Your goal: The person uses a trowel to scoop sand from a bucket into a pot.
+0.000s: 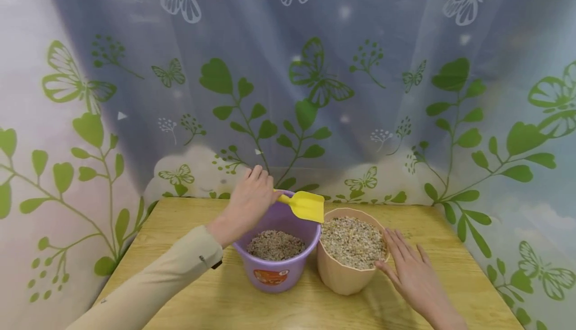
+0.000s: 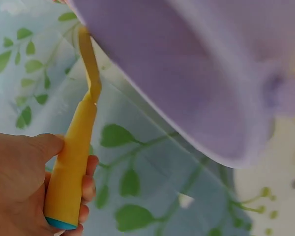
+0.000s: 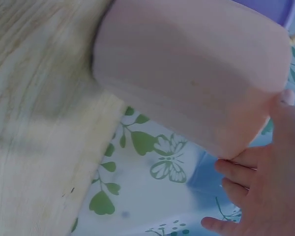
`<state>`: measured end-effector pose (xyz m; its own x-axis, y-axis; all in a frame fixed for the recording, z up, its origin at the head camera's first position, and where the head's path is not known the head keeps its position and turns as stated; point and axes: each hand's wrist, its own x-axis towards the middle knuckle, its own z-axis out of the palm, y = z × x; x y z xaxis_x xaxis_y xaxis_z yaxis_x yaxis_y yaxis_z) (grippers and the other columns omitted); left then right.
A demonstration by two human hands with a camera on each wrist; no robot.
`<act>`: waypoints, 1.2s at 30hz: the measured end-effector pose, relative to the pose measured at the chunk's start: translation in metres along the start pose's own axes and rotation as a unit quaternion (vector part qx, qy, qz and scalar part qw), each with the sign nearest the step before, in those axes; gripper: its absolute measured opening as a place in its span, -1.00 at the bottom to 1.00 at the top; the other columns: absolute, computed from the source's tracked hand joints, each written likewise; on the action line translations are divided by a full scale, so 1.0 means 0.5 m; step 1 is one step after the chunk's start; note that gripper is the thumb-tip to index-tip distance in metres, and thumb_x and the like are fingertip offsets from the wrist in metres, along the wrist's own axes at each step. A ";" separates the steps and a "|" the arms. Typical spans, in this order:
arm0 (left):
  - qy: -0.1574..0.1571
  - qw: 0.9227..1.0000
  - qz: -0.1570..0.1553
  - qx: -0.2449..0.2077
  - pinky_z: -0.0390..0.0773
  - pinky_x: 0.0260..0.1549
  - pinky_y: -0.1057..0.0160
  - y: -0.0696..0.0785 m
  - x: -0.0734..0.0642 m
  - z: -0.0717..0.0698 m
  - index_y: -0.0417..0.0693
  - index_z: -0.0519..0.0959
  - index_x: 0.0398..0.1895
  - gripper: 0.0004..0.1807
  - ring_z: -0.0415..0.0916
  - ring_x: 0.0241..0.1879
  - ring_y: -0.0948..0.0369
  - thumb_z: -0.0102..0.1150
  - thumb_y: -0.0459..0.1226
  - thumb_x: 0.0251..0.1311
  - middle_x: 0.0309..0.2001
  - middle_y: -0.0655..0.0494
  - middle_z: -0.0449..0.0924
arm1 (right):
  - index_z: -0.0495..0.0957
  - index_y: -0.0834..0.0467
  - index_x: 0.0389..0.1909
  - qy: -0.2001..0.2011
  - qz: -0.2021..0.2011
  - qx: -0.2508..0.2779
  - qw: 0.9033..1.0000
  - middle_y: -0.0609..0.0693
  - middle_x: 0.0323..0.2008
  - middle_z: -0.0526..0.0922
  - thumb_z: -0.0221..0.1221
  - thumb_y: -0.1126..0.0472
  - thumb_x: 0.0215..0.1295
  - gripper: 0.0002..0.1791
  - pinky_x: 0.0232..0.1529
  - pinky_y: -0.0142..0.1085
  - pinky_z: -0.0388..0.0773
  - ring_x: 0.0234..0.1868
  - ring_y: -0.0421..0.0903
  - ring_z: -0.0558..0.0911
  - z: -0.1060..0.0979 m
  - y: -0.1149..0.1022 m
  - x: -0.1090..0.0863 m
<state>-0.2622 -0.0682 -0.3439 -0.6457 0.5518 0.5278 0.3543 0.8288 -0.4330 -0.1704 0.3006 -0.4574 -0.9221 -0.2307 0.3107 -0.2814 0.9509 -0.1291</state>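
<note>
My left hand [image 1: 253,197] grips the handle of a yellow toy shovel [image 1: 308,206] above the purple bucket [image 1: 275,272]. The shovel's blade reaches over to the near-left rim of the peach-coloured pot [image 1: 346,282]. In the left wrist view, fingers and thumb wrap the handle [image 2: 71,172], which ends in a teal cap. Coarse mixed gravel [image 1: 275,245] lies low in the bucket, while paler gravel [image 1: 353,241] fills the pot nearly to its rim. My right hand [image 1: 414,275] rests with straight fingers against the pot's right side, thumb at the rim.
Bucket and pot stand side by side on a wooden table [image 1: 193,270]. Behind the table's back edge hangs a curtain [image 1: 387,20] printed with green leaves and butterflies, which also runs down both sides.
</note>
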 end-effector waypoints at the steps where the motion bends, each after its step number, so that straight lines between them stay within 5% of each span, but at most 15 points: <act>1: -0.007 1.000 -0.010 -0.009 0.35 -0.18 0.20 -0.010 -0.009 0.003 -0.16 0.56 -0.39 -0.55 0.35 -0.24 0.10 0.15 0.05 0.41 -0.39 0.03 0.54 | 0.12 0.19 0.56 0.001 -0.004 0.000 1.000 0.26 0.50 0.22 0.08 -0.20 0.47 -0.17 0.33 0.36 0.11 0.48 0.24 0.25 -0.002 -0.002 0.002; 8: -0.038 0.997 -0.049 -0.034 0.39 -0.14 0.15 -0.057 -0.057 0.020 -0.24 0.60 -0.29 -0.55 0.42 -0.14 0.04 0.18 0.03 0.39 -0.30 -0.03 0.60 | 0.07 0.15 0.58 0.012 -0.041 0.003 0.999 0.22 0.53 0.18 0.15 -0.19 0.43 -0.12 0.38 0.28 0.12 0.52 0.20 0.20 -0.025 -0.041 0.028; 13: -0.018 0.999 -0.013 0.037 0.40 -0.12 0.18 -0.066 -0.074 0.031 -0.24 0.60 -0.38 -0.57 0.43 -0.20 0.07 0.27 0.00 0.32 -0.38 0.00 0.58 | 0.10 0.17 0.57 0.024 -0.089 0.013 0.996 0.17 0.54 0.19 0.16 -0.17 0.42 -0.12 0.40 0.27 0.13 0.52 0.19 0.20 -0.013 -0.107 0.062; 17: -0.059 0.993 0.029 0.100 0.36 -0.03 0.18 -0.058 -0.076 0.025 -0.17 0.65 -0.43 -0.67 0.41 -0.19 0.10 0.27 -0.08 0.29 -0.37 0.05 0.64 | 0.15 0.21 0.54 0.049 -0.134 0.018 0.990 0.17 0.52 0.23 0.07 -0.28 0.42 -0.11 0.39 0.24 0.17 0.50 0.19 0.24 0.013 -0.157 0.095; 22: -0.181 0.967 0.072 0.165 0.24 -0.06 0.22 -0.032 -0.065 0.006 0.04 0.68 -0.50 -0.75 0.31 -0.21 0.19 0.17 -0.15 0.34 -0.41 0.21 0.64 | 0.14 0.21 0.55 0.058 -0.152 0.022 0.987 0.14 0.54 0.18 -0.14 -0.46 0.38 -0.01 0.40 0.22 0.15 0.53 0.14 0.21 0.036 -0.201 0.131; 26: -0.271 0.935 0.099 0.205 0.21 -0.04 0.23 -0.009 -0.055 0.001 0.20 0.75 -0.26 -0.78 0.34 -0.09 0.21 0.13 -0.03 0.38 -0.29 0.31 0.68 | 0.14 0.24 0.54 0.041 -0.145 0.016 0.988 0.14 0.55 0.14 -0.13 -0.47 0.36 0.03 0.42 0.21 0.13 0.54 0.12 0.17 0.044 -0.210 0.142; 29: -0.301 0.924 0.111 0.208 0.22 -0.03 0.22 -0.001 -0.056 0.010 0.28 0.75 -0.09 -0.75 0.36 0.01 0.21 0.12 0.02 0.37 -0.18 0.35 0.70 | 0.13 0.25 0.54 0.035 -0.144 0.012 0.989 0.13 0.55 0.11 -0.12 -0.46 0.37 0.02 0.42 0.22 0.13 0.54 0.12 0.17 0.048 -0.211 0.142; 36: -0.283 0.941 0.082 0.166 0.24 -0.09 0.19 0.001 -0.062 0.047 0.18 0.75 -0.35 -0.77 0.38 -0.15 0.21 0.13 -0.07 0.37 -0.35 0.30 0.68 | 0.10 0.24 0.56 0.044 -0.145 0.030 0.988 0.13 0.56 0.10 -0.12 -0.47 0.35 0.04 0.42 0.22 0.14 0.54 0.11 0.16 0.056 -0.210 0.143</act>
<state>-0.2579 -0.0870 -0.3780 -0.8912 0.4536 0.0005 0.3101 0.6101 -0.7292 -0.2141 0.1784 -0.4480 -0.7743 -0.4702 0.4236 -0.5479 0.8330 -0.0770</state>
